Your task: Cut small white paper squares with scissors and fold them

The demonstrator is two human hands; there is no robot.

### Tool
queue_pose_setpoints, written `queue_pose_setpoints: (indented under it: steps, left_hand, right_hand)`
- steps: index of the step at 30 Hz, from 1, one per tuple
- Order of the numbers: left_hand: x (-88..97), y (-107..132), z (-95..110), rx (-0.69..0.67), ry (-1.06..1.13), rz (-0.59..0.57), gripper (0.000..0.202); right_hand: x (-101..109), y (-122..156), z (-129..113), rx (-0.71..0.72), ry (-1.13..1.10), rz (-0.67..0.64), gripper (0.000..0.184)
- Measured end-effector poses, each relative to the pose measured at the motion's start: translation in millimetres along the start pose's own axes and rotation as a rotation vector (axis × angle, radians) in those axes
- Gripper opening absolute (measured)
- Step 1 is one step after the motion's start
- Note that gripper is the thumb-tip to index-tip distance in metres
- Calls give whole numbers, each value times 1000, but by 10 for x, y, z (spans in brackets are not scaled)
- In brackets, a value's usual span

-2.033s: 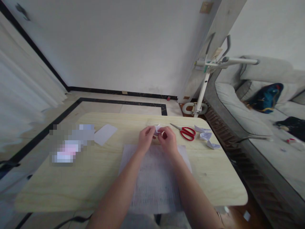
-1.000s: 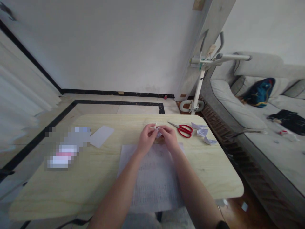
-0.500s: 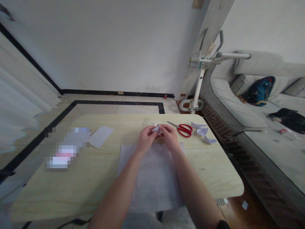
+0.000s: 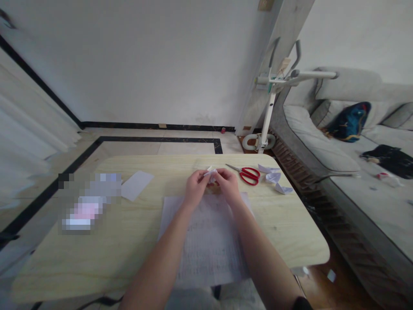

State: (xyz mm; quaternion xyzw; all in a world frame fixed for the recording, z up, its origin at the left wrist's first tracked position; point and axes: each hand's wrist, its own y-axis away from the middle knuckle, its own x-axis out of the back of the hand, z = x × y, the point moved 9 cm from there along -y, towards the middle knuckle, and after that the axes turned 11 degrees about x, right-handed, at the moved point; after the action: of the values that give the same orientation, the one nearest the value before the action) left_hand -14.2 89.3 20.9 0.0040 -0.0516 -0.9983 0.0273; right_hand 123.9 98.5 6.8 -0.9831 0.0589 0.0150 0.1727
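1. pale wooden table [image 4: 97, 254], white wall behind, grey sofa [image 4: 322, 150] off to the right.
2. left hand [image 4: 194, 188] and right hand [image 4: 228, 186]: both pinch one small folded paper [image 4: 211, 173], held between them just above the table.
3. folded paper: likely very light, thin, easily crushed; best taken by its creased edges.
4. printed sheet [image 4: 206, 241] under the wrists.
5. red scissors [image 4: 248, 175] just right of the grip; paper scraps [image 4: 274, 178] beyond.

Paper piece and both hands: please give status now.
Left hand and right hand: both grip the folded paper. Held just above the table. Scissors to the right, apart.
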Motion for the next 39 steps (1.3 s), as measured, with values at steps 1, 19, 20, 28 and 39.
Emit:
queue_pose_setpoints:
  steps: [1,19,20,28,39]
  left_hand:
    - [2,0,-3,9,6,1,21]
    - [-55,8,-19,5,18,-64,26]
    - [-53,4,-27,1,14,-61,26]
    - [-28,0,-43,0,-15,-37,23]
    - [40,23,49,-54,-136,56,21]
  right_hand:
    - [-2,2,8,-8,-6,2,20]
    - [-17,7,66,-53,-94,-2,19]
    - [-16,5,57,-53,-79,-5,19]
    - [-12,9,33,-62,-54,-2,21]
    - [-32,19,28,-65,-40,-10,23]
